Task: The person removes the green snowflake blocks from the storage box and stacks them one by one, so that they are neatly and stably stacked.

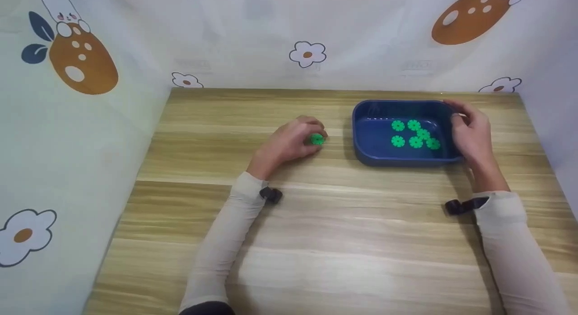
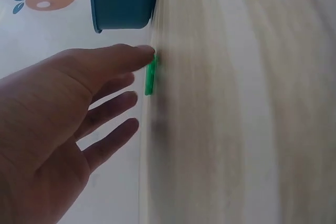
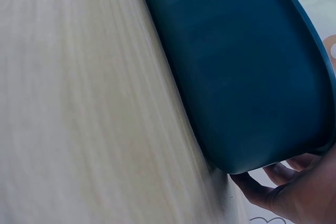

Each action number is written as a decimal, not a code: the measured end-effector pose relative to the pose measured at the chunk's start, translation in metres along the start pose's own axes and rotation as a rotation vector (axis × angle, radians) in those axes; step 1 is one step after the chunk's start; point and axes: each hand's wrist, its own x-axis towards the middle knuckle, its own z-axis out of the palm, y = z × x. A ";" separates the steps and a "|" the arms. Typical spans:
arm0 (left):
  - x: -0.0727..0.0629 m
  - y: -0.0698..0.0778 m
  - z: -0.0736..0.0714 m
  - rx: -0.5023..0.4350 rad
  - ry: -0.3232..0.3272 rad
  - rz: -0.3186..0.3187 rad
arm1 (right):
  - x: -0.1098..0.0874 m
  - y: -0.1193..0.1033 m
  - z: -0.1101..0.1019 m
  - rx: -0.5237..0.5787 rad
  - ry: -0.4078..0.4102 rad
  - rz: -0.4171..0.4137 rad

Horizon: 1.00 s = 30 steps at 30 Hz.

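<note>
Here, head view: left hand (image 1: pixel 293 140) curls fingers round green notched disc (image 1: pixel 317 139), at nine o'clock from blue tray (image 1: pixel 372 141); right hand (image 1: pixel 474 131) grips tray's three-o'clock end. Left wrist: disc by counter (image 2: pixel 210 129); firm rim pinch advisable. Right wrist: fingers hold tray; best held steady.

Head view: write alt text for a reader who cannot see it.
A person's left hand is curved around a small green disc, while their right hand grips the right end of a blue container with six green discs visible inside. The container is on a wood-grain table, before a pale backdrop printed with flowers.
</note>
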 end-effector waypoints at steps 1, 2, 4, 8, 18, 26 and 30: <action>0.000 0.002 0.000 0.018 0.013 0.005 | 0.000 0.000 0.000 -0.007 0.001 -0.002; 0.000 0.004 -0.001 0.033 0.027 0.011 | 0.000 0.000 0.000 -0.007 0.002 -0.002; 0.002 0.008 -0.001 0.053 0.059 0.026 | 0.001 0.000 0.000 -0.004 0.004 -0.005; 0.005 0.019 -0.002 0.067 0.107 0.049 | 0.002 0.002 0.001 -0.002 0.021 -0.023; 0.021 0.048 -0.004 0.062 0.216 0.098 | 0.001 0.002 0.001 0.020 0.023 -0.033; 0.040 0.070 -0.001 -0.011 0.222 0.067 | 0.000 0.001 0.001 0.005 0.018 -0.025; 0.052 0.079 0.003 -0.065 0.183 0.035 | 0.000 0.000 0.001 0.004 0.007 -0.016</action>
